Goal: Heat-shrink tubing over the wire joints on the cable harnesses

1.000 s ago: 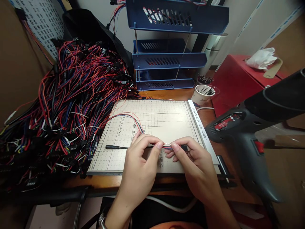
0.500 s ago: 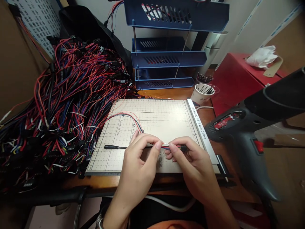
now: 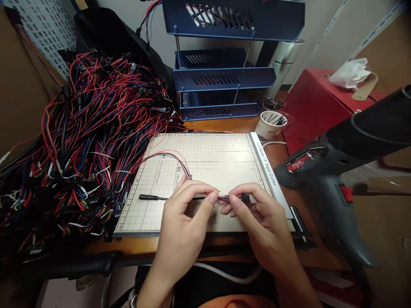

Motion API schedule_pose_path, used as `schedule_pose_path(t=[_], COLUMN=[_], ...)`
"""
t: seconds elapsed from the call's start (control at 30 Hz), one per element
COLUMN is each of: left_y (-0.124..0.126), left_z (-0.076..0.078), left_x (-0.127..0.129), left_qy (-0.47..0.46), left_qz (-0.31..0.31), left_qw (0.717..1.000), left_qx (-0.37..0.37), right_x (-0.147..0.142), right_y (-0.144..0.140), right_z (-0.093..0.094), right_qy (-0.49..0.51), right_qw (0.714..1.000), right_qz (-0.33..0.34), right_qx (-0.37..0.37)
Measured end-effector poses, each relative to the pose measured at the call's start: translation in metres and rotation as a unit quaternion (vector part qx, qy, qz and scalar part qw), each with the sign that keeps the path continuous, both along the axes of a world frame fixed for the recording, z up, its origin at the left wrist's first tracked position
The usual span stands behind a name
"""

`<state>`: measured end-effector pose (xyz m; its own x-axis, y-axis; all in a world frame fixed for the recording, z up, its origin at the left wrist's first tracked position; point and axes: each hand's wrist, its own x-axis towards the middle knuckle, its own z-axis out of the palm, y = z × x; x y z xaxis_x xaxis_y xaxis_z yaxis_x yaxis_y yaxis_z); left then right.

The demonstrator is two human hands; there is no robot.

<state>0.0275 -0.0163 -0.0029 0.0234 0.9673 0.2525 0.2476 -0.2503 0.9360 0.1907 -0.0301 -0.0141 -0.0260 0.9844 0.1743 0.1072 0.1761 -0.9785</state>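
Head view, wire pinched between hands

Heat gun right; blue tray rack behind; paper cup.

both hands bare, no gloves, no rings visible. left hand has short nails, and a metal bracelet or watch band at the wrist, partly cut off. right hand and forearm w/o sleeve. orange cloth at bottom edge.
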Motion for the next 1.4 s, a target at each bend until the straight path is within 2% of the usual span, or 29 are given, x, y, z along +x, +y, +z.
schedule_pose_path(t=[0.13,0.2,0.27,0.33,0.4,0.47,0.6,0.8,1.23,1.4], left_y=[-0.002,-0.004,-0.006,-0.007,-0.007,-0.006,-0.004,-0.007,-0.009,-0.008], left_z=[0.0,0.0,-0.001,-0.002,-0.003,-0.004,-0.004,-0.002,-0.003,-0.003], left_x=[-0.001,0.0,0.0,0.001,0.0,-0.002,-0.006,-0.008,-0.01,-0.009], left_qy=[0.012,0.049,0.117,0.186,0.217,0.199,0.123,0.073,0.068,0.059], left_qz=[-0.004,0.016,0.063,0.104,0.104,0.068,-0.003,-0.038,-0.032,-0.036], left_qw=[1.0,0.997,0.983,0.956,0.941,0.952,0.984,0.995,0.995,0.995], left_qx=[0.021,0.056,0.127,0.201,0.236,0.224,0.132,0.053,0.066,0.069], right_x=[0.0,0.0,-0.001,-0.002,-0.002,-0.002,-0.002,0.001,0.001,0.0], right_y=[-0.002,-0.002,-0.002,-0.002,-0.002,-0.001,-0.003,-0.005,-0.003,-0.003], right_z=[0.0,0.0,0.0,-0.001,-0.003,-0.004,-0.004,-0.002,-0.001,-0.003], right_qy=[-0.006,-0.005,-0.005,-0.008,-0.009,-0.008,0.0,-0.001,-0.037,-0.026], right_qw=[1.0,1.0,1.0,1.0,1.0,0.999,1.0,0.999,0.996,0.998], right_qz=[-0.003,0.0,0.001,-0.003,-0.009,-0.013,0.001,0.039,0.05,0.04], right_qx=[0.005,0.015,0.022,0.024,0.029,0.031,0.023,0.017,0.059,0.052])
